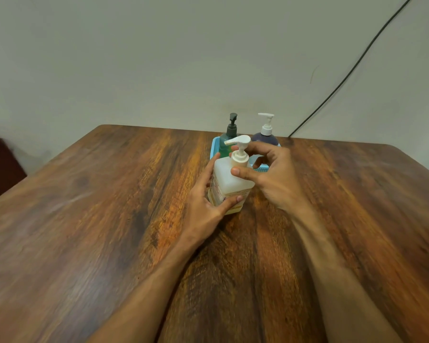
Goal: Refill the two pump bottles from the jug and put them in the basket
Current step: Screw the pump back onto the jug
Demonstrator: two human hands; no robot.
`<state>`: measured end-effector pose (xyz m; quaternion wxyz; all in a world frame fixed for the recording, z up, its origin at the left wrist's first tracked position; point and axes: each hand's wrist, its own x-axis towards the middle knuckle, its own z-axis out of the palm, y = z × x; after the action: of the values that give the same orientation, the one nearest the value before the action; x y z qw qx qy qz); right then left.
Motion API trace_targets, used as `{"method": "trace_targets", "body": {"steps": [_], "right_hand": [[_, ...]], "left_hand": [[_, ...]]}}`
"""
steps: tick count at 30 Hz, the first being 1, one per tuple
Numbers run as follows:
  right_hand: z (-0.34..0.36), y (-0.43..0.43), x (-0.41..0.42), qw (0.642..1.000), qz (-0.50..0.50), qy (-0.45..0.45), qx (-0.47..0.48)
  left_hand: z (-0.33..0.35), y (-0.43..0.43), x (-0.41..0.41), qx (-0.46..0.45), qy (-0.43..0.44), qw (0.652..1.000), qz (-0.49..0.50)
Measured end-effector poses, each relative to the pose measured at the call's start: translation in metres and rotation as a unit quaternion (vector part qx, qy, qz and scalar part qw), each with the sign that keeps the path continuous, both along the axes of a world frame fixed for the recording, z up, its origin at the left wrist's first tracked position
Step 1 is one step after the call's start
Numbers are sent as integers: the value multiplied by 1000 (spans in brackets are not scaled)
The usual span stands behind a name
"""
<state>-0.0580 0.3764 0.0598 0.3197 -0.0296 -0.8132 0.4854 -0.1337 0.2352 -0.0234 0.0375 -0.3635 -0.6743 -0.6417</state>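
Observation:
A white translucent jug (227,180) with a white pump top (238,144) stands on the wooden table (109,206). My left hand (206,196) grips its lower body from the left. My right hand (270,169) has thumb and fingers around the collar of the pump. Just behind, a light blue basket (214,144) holds a green bottle with a dark pump (229,134) and a dark purple bottle with a white pump (265,137), both upright. Much of the basket is hidden by my hands and the jug.
A pale wall rises right behind the table's far edge. A black cable (344,78) runs down the wall to the table's back right. Something dark reddish (0,167) sits beyond the table's left edge.

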Motion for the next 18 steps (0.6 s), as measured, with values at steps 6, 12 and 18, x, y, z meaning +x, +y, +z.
{"method": "trace_targets", "body": {"steps": [6, 12, 18], "right_hand": [[-4, -13, -3, 997, -46, 60, -25], [1, -1, 0, 1000, 3, -3, -3], [-2, -10, -2, 998, -35, 42, -28]], "left_hand": [[2, 0, 1, 1, 4, 1000, -6], [2, -1, 1, -2, -1, 1000, -2], [1, -1, 1, -2, 6, 1000, -6]]}}
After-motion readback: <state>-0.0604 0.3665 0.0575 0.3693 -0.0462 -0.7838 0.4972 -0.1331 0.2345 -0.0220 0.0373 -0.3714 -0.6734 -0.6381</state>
